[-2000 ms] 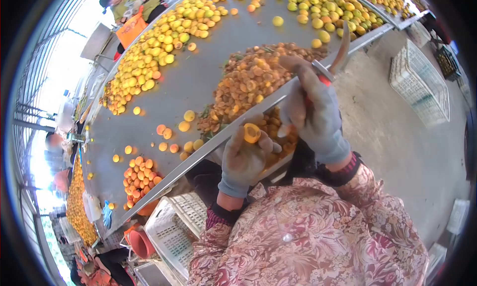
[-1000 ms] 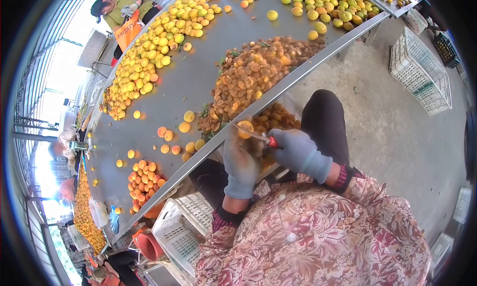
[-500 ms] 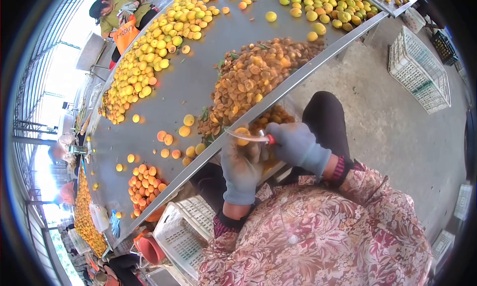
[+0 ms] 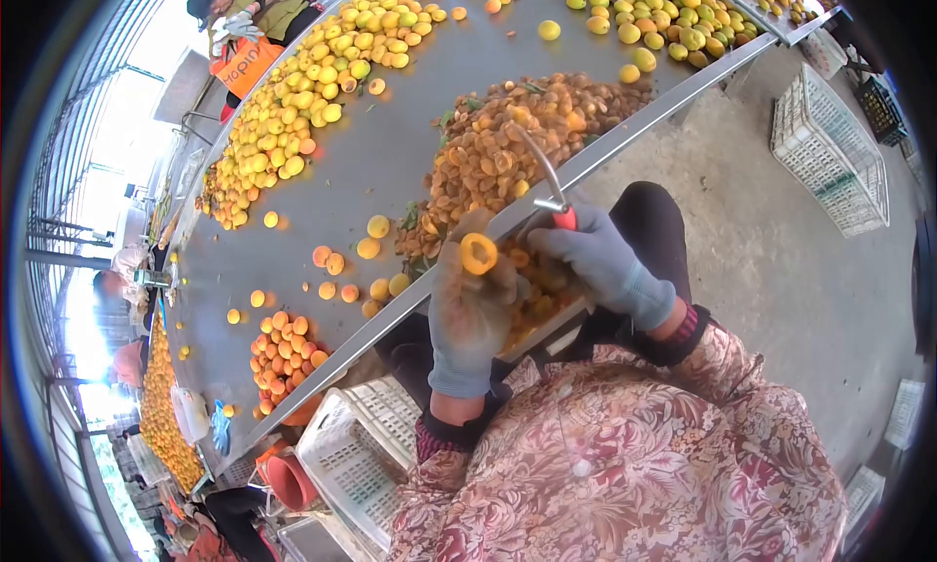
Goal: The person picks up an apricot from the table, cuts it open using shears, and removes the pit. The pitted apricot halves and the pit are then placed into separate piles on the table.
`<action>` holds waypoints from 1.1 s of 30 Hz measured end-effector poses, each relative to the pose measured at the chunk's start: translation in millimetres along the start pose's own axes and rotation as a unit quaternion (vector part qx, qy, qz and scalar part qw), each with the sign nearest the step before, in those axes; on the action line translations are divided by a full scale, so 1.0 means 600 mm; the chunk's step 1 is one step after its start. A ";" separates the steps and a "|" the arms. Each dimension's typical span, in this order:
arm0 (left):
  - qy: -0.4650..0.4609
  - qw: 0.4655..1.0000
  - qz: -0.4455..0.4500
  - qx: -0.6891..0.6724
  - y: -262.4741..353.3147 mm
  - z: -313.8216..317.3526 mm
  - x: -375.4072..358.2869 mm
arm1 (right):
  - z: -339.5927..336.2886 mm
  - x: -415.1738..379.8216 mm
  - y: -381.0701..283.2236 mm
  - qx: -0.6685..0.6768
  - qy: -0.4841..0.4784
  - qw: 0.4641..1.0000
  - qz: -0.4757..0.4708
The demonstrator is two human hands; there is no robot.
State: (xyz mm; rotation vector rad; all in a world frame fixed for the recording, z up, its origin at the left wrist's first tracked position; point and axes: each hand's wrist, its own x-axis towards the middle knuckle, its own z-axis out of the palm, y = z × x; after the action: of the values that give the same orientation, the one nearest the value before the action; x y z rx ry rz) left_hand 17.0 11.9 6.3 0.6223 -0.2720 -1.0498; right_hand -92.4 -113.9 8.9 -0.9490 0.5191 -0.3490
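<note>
Both my hands wear grey gloves. My left hand holds a cut apricot, its open orange inside turned up toward me. My right hand is closed round the red handle of a curved knife; the blade points up and away, apart from the fruit. Beyond my hands, a heap of brown apricot stones lies on the metal table along its raised edge. Below the hands, orange apricot pieces show in a container partly hidden by my gloves.
Yellow apricots form a long pile across the table; greener ones lie far right, orange ones near left. White crates and a red bucket stand at lower left. Another white crate is at right. A person works opposite.
The knife blade has swung away from the apricot and now points up over the stone heap. The apricot in my left hand now shows its open inside.
</note>
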 end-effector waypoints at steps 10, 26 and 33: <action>-0.006 0.988 0.025 0.152 0.002 0.013 -0.019 | 0.018 -0.052 -0.042 0.128 0.010 0.990 -0.053; -0.090 0.661 0.390 0.634 0.008 -0.015 -0.011 | 0.055 -0.047 0.000 0.090 -0.028 0.994 0.056; -0.069 0.618 0.281 0.731 0.013 0.006 -0.019 | 0.056 -0.055 0.019 -0.124 0.069 0.977 -0.156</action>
State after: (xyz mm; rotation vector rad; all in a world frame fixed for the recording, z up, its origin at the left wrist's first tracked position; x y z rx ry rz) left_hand 15.3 23.1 14.7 1.7642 -1.4450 -0.0075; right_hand -100.0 -68.5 24.4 -1.2587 0.5482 -0.6481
